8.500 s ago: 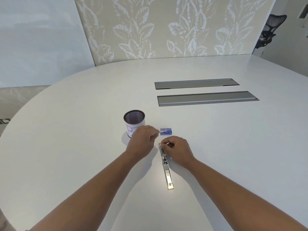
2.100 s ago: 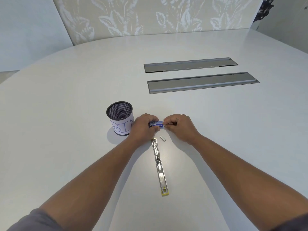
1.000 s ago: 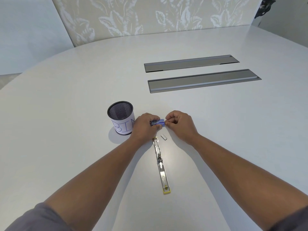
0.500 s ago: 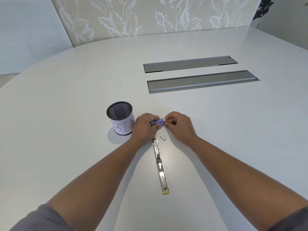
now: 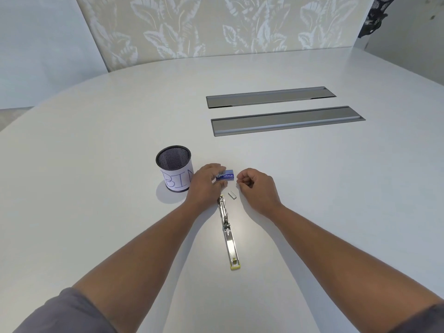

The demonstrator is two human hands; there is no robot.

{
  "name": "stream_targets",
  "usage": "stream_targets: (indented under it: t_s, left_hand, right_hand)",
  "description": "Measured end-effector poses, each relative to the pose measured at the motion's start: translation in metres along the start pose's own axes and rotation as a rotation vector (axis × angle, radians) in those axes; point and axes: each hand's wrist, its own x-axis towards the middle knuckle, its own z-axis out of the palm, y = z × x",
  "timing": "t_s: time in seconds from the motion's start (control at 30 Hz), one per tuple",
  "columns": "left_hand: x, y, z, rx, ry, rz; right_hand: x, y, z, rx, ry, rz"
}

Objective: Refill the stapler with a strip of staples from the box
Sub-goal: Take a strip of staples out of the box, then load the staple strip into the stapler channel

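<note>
A small blue staple box [image 5: 225, 175] sits on the white table, and my left hand [image 5: 206, 184] holds it by its left end. My right hand [image 5: 256, 187] is just right of the box, apart from it, fingers curled with thumb and fingertips pinched; whether anything is between them is too small to tell. A short silver staple strip [image 5: 232, 195] lies on the table between my hands. The metal stapler [image 5: 227, 233] lies swung fully open, stretched toward me, with a yellow tip at its near end.
A black mesh cup [image 5: 174, 171] with a paper label reading BIN stands left of my left hand. Two long grey cable hatches [image 5: 286, 121] are set into the table [image 5: 96, 164] further back. A patterned wall panel rises behind the table.
My right hand has come off the right end of the box and moved a little to the right. My left hand still holds the box, which now rests lower on the table.
</note>
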Motion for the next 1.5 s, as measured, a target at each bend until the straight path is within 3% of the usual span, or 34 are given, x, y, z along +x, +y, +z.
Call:
stream_targets:
  t_s: [0.3,0.67,0.77,1.03,1.5]
  left_hand:
    - [-0.038,-0.002,-0.006,-0.039,0.058,0.045]
    - [-0.077,0.000,-0.006,-0.079,0.101,-0.067]
    - [-0.079,-0.005,-0.008,-0.141,0.095,-0.080]
    - [-0.076,-0.005,-0.011,-0.326,0.082,-0.087]
    - [-0.073,0.007,-0.013,-0.473,0.066,-0.165]
  right_hand:
    - [-0.026,-0.005,-0.002,-0.067,-0.054,-0.044]
    - [-0.037,-0.009,0.006,-0.212,-0.021,-0.102]
    - [-0.041,-0.011,0.010,-0.161,-0.001,-0.091]
    - [-0.055,-0.024,0.011,0.279,0.053,0.032]
    - [-0.057,-0.024,0.012,0.308,0.000,-0.015]
